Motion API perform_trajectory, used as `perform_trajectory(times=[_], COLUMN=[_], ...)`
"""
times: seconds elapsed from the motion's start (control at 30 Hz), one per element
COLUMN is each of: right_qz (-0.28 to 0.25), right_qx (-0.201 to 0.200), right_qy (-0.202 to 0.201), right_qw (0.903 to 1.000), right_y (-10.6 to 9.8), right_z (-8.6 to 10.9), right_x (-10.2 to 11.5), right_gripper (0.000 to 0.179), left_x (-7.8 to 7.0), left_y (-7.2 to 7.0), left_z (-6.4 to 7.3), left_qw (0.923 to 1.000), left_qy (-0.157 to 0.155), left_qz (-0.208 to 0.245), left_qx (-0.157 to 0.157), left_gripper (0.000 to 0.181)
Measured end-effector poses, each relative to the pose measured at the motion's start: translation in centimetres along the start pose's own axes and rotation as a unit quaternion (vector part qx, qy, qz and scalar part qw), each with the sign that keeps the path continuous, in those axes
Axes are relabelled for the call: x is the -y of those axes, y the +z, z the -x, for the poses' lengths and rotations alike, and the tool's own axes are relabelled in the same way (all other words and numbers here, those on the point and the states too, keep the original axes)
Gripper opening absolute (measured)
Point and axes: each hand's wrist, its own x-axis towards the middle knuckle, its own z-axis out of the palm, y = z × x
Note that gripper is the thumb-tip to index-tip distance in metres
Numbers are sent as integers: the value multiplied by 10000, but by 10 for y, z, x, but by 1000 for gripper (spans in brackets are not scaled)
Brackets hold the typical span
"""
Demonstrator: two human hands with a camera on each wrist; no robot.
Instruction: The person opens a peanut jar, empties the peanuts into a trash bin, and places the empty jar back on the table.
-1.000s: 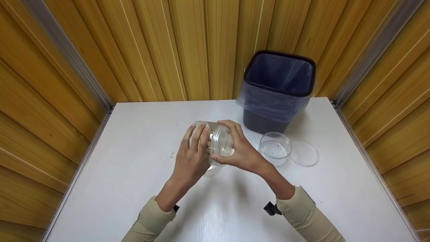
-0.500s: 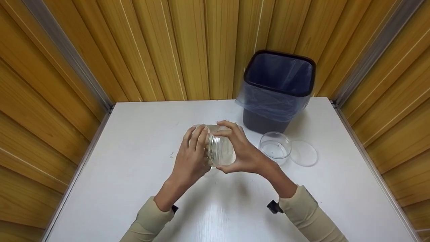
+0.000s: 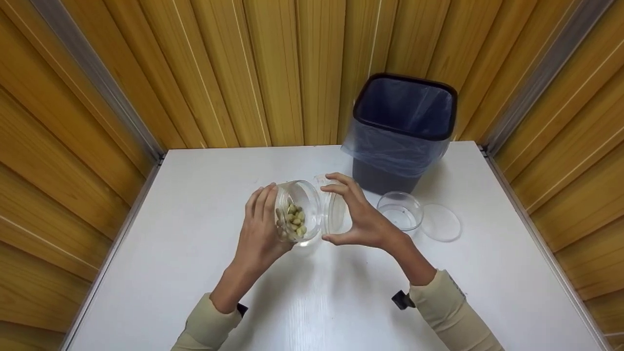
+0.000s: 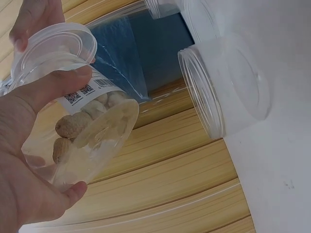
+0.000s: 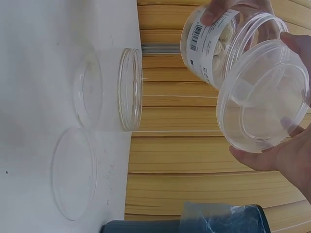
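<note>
My left hand (image 3: 258, 234) grips a clear plastic jar (image 5: 194, 36) around its side, tilted with its mouth towards the right hand. Inside lie several tan, oval, rough-skinned pieces (image 3: 295, 219) that look like nuts. The jar wears a white label with a barcode (image 5: 206, 43). Pinched by its edge between the thumb and fingers of my right hand (image 3: 360, 219) is a clear round lid (image 5: 262, 97), apart from the jar's mouth in the head view. Both hands are raised over the white table (image 3: 209, 195).
Another open clear jar (image 4: 223, 87) stands on the table, largely hidden behind the hands in the head view. To the right are a clear jar (image 3: 399, 217) and a flat lid (image 3: 441, 222). A lined dark bin (image 3: 385, 178) stands at the back right, before wood-look panels (image 3: 273, 73).
The lid has come away from the jar, the right hand moving right with it. The left hand has moved left, turning the jar so its mouth and contents show.
</note>
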Motion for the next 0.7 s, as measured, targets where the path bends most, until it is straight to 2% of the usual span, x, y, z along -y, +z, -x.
perform_trajectory(times=[0.33, 0.5, 0.7], right_qz=[-178, -358, -104], right_qx=[-419, -864, -1152], right_qy=[499, 943, 1529], right_qw=[9977, 9911, 9814], right_y=[4, 14, 27], right_z=[0, -5, -11], right_x=[-25, -43, -69], right_gripper=[93, 95, 95], left_x=[11, 14, 13], left_y=[-3, -2, 1], left_z=[9, 14, 20], left_qw=[9997, 9995, 9994], left_qy=[-116, -233, -300], left_qz=[-94, -20, -118], left_qx=[-174, -206, -98], left_gripper=[127, 127, 127])
